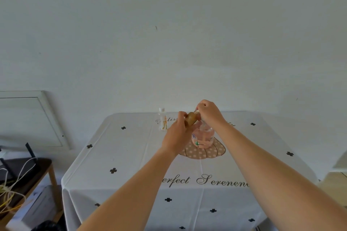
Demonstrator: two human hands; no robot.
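Bearing everything: a table under a white printed cloth is seen. The pink dispenser stands near its middle and is taken as the landmark.
Side stand: a dark low stand strewn with cables is seen well to the left of the pink dispenser, off the table.
Left hand: the left hand is held just left of the pink dispenser, raised off the cloth. Its fingers are wrapped round the body of the brown bottle.
Right hand: the right hand is held above the pink dispenser's pump, with its fingers bunched and pinched round the brown bottle's top.
Pink dispenser: it stands upright and is partly hidden behind both hands.
Clear bottle: a small white-capped clear bottle stands upright, left of the pink dispenser and apart from both hands.
Brown bottle: it is carried in the air just above and left of the pink dispenser's pump.
Top: a pale end is seen. Whether it is a cap or bare thread cannot be told.
Deciding relation: the long axis is tilted, with the base low in the left palm and the neck raised toward the right fingertips. Twisting at the top is judged to be the step in hand, so any turn would be made about that slanted line by the right hand, which is nearer the top.
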